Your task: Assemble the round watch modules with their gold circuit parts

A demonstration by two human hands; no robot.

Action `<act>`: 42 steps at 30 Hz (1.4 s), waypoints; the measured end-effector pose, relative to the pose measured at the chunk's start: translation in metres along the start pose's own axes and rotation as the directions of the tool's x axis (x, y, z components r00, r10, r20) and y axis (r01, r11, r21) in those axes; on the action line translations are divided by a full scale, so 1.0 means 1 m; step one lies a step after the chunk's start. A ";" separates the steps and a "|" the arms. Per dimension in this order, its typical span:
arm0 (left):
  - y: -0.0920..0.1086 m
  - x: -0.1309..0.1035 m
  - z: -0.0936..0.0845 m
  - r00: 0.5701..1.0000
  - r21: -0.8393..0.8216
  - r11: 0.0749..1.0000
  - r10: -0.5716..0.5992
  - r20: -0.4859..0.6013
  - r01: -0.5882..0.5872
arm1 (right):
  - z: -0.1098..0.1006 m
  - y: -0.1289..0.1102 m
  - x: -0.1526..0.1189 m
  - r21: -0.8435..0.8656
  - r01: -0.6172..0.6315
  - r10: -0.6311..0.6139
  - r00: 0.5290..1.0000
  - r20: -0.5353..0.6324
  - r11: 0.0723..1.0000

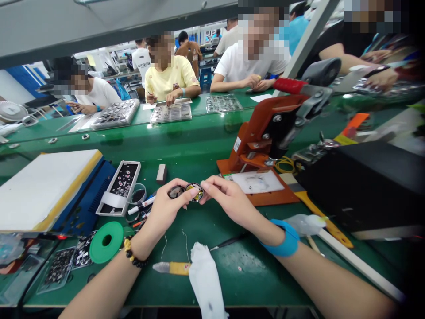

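My left hand (pixel 168 206) grips a small opened round watch case (pixel 194 192), with the thumb lying over its face. Gold-yellow parts show inside its dark rim. Beside it, under the same fingers, is a dark round piece (pixel 175 191); whether the two are joined I cannot tell. At the case's right edge, the fingertips of my right hand (pixel 226 195) are pinched together on the rim. Anything small between those fingertips is hidden. Below my hands lie a white cloth (pixel 206 279), a yellow-banded finger-shaped piece (pixel 175 268) and dark tweezers (pixel 230 240) on the green mat.
An orange toggle press (pixel 265 128) stands ahead to the right, near a black box (pixel 365 186). Leftward are a white-topped blue box (pixel 49 190), a parts tray (pixel 121 186) and a green spool (pixel 106 241). Co-workers sit across the bench behind parts trays (pixel 171 113).
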State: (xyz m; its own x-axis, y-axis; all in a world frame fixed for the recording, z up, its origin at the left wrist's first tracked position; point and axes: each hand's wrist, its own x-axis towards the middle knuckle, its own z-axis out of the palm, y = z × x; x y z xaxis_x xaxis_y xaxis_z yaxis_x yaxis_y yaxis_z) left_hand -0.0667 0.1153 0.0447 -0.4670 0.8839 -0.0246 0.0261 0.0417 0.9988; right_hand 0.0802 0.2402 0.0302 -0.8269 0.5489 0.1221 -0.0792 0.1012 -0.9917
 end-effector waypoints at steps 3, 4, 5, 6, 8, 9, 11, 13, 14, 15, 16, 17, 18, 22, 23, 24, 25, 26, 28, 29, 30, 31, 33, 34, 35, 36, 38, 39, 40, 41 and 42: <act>-0.001 0.001 0.000 1.000 -0.012 1.000 -0.009 -0.006 0.009 | 0.000 -0.001 -0.001 0.005 0.003 -0.003 1.000 0.018 1.000; -0.001 0.001 -0.001 1.000 -0.020 1.000 -0.017 -0.011 0.016 | 0.000 -0.001 -0.001 0.007 0.002 -0.002 1.000 0.023 1.000; -0.002 0.002 -0.001 1.000 -0.028 0.999 -0.023 -0.017 0.022 | 0.000 -0.001 -0.001 0.011 0.003 -0.004 1.000 0.027 1.000; -0.002 0.002 -0.002 0.999 -0.035 0.999 -0.027 -0.023 0.026 | 0.000 -0.001 -0.001 0.015 0.006 -0.007 1.000 0.030 1.000; -0.002 0.002 -0.002 0.999 -0.044 0.999 -0.028 -0.031 0.027 | 0.000 -0.001 -0.002 0.020 0.013 -0.014 0.999 0.037 1.000; -0.002 0.002 -0.002 0.999 -0.045 0.999 -0.026 -0.030 0.025 | 0.000 -0.001 -0.002 0.020 0.017 -0.017 0.999 0.039 1.000; -0.001 0.002 -0.002 1.000 -0.044 0.999 -0.021 -0.020 0.020 | 0.000 -0.001 -0.001 0.020 0.018 -0.019 0.999 0.042 1.000; 0.000 0.001 -0.001 1.000 -0.042 0.999 -0.016 -0.006 0.016 | -0.001 -0.002 -0.001 0.019 0.015 -0.016 0.999 0.040 1.000; 0.000 0.000 0.000 1.000 -0.040 0.999 -0.015 0.001 0.015 | -0.001 -0.002 -0.001 0.017 0.013 -0.013 0.999 0.038 1.000; -0.001 0.000 0.000 1.000 -0.036 0.999 -0.014 0.005 0.014 | -0.002 -0.002 -0.001 0.018 0.010 -0.011 0.999 0.035 1.000; -0.001 0.000 0.001 1.000 -0.031 0.999 -0.012 0.008 0.012 | -0.002 -0.002 0.000 0.021 0.007 -0.007 0.999 0.031 1.000; -0.001 0.000 0.001 1.000 -0.025 1.000 -0.010 0.012 0.010 | -0.002 -0.002 0.000 0.029 0.004 -0.005 1.000 0.028 1.000; -0.002 0.000 0.002 1.000 -0.018 1.000 -0.008 0.014 0.008 | -0.001 -0.002 0.000 0.039 0.002 -0.003 1.000 0.025 0.999; -0.002 0.000 0.002 1.000 -0.018 1.000 -0.008 0.005 0.008 | -0.001 -0.001 0.001 0.053 -0.003 0.001 1.000 0.030 0.999; -0.002 0.001 0.002 1.000 -0.021 1.000 -0.011 0.000 0.011 | -0.001 0.000 0.001 0.048 -0.005 0.003 1.000 0.031 0.999; -0.002 0.001 0.002 1.000 -0.022 1.000 -0.014 -0.004 0.014 | -0.001 0.000 0.001 0.044 -0.008 0.007 0.999 0.033 0.999; -0.001 0.001 0.001 1.000 -0.023 1.000 -0.016 -0.006 0.016 | -0.001 0.001 0.000 0.043 -0.009 0.008 0.999 0.034 0.999; -0.001 0.001 0.001 1.000 -0.021 1.000 -0.019 -0.006 0.019 | -0.001 0.002 0.000 0.045 -0.009 0.008 0.999 0.035 0.999; -0.001 0.001 0.000 1.000 -0.017 1.000 -0.021 -0.010 0.021 | -0.001 0.003 0.000 0.055 -0.006 0.004 0.999 0.036 0.998; -0.001 0.001 -0.001 1.000 -0.015 1.000 -0.021 -0.014 0.021 | 0.000 0.004 0.000 0.059 -0.004 0.002 0.999 0.037 0.998; -0.001 0.001 -0.001 1.000 -0.013 1.000 -0.019 -0.020 0.019 | 0.000 0.004 0.000 0.061 -0.002 0.000 0.999 0.038 0.998; -0.001 0.001 -0.001 1.000 -0.012 1.000 -0.017 -0.026 0.017 | 0.000 0.004 0.000 0.061 0.000 -0.002 0.999 0.039 0.998; -0.001 0.001 -0.001 0.999 -0.013 1.000 -0.015 -0.033 0.014 | 0.000 0.002 0.000 0.057 0.001 -0.004 0.999 0.041 0.998; 0.000 0.001 0.000 0.999 -0.013 1.000 -0.014 -0.030 0.013 | 0.000 0.001 0.000 0.054 0.000 -0.002 0.999 0.041 0.999; 0.000 0.000 0.000 1.000 -0.013 1.000 -0.013 -0.026 0.012 | -0.001 0.000 0.000 0.051 -0.004 0.002 0.999 0.042 0.999; 0.000 0.000 0.000 1.000 -0.012 1.000 -0.011 -0.019 0.011 | -0.001 -0.001 0.000 0.048 -0.009 0.007 0.999 0.043 0.999; -0.001 0.000 0.001 1.000 -0.002 1.000 -0.007 -0.002 0.007 | -0.002 -0.002 0.001 0.041 -0.023 0.022 0.999 0.042 0.999; -0.001 0.000 0.001 1.000 0.007 1.000 -0.003 0.004 0.003 | -0.002 -0.002 0.001 0.037 -0.031 0.030 0.999 0.037 0.999; -0.002 0.000 0.002 1.000 0.019 1.000 0.003 0.008 -0.003 | -0.002 -0.002 0.002 0.034 -0.039 0.038 0.999 0.030 0.999; -0.002 0.000 0.002 1.000 0.032 0.999 0.010 0.008 -0.011 | -0.002 -0.001 0.002 0.034 -0.047 0.046 0.999 0.019 0.998; -0.002 0.000 0.002 1.000 0.046 0.999 0.020 0.004 -0.020 | -0.002 0.000 0.002 0.037 -0.054 0.054 0.999 0.009 0.998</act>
State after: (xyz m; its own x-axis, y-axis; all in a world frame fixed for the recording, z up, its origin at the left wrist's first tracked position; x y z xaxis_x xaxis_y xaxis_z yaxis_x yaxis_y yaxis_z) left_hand -0.0647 0.1161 0.0421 -0.4633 0.8862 -0.0049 0.0759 0.0452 0.9961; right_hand 0.0793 0.2429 0.0303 -0.8351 0.5458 0.0684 -0.0549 0.0410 -0.9976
